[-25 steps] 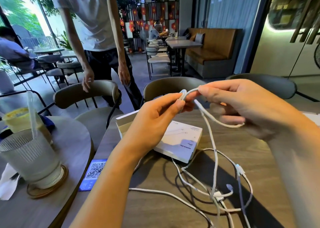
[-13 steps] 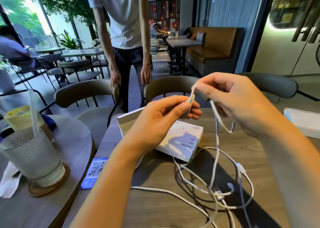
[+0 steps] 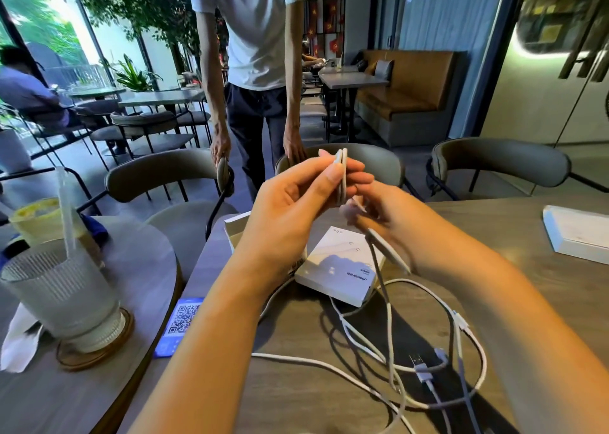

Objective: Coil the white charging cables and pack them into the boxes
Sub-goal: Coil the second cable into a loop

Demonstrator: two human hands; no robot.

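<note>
bare tabletop (image 3: 543, 288) between 2 boxes (image 3: 342, 265) (image 3: 580, 232), loose cable tangle (image 3: 425, 361) across the near middle

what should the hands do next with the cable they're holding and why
Probably lay another loop: the left hand pinches only a short fold of white cable, while the right hand holds the strand below, and most of the cable lies loose on the table. The right hand should bring more slack up to the left grip.

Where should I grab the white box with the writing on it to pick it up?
Probably by its two long side edges, coming down from above. The white box lies flat on the table, so only its thin sides give fingers purchase. Its near corner sits clear of the loose white cables, making that end easiest to pinch.
</note>
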